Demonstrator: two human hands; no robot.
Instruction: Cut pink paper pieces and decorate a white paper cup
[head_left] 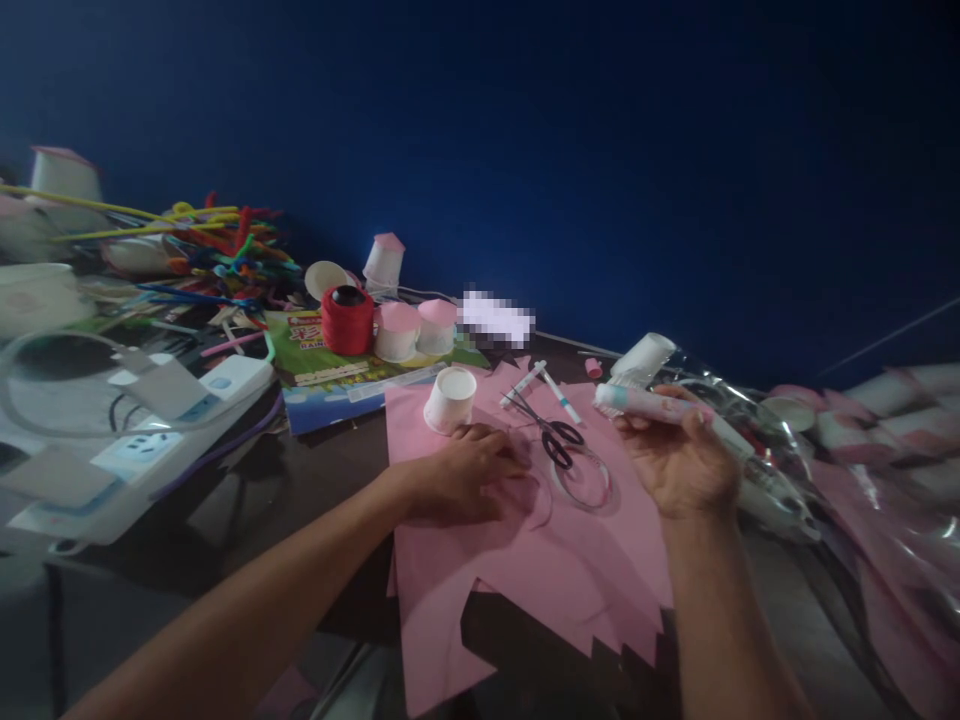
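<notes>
My left hand [469, 475] rests on the pink paper [442, 590], palm down, fingers bent and a little apart, with nothing visible in its grasp. Just beyond it a white paper cup [450, 400] stands upside down. Raised over the paper's right side, my right hand [686, 460] is closed around a thick white tube [645, 403] with pink print, tilted sideways. Between the hands lie scissors [559, 440] with black handles, blades pointing away, and a ring-shaped pale strip [581, 490]. Two white pens [561, 395] lie behind the scissors.
A red thread spool [347, 322] and pink-topped cups [397, 330] stand on a colourful packet [322, 385] behind. At left are a power strip [150, 440] and a pile of pipe cleaners [232, 240]. Clear plastic bags [795, 450] with cups lie right. A blue wall [525, 150] rises behind.
</notes>
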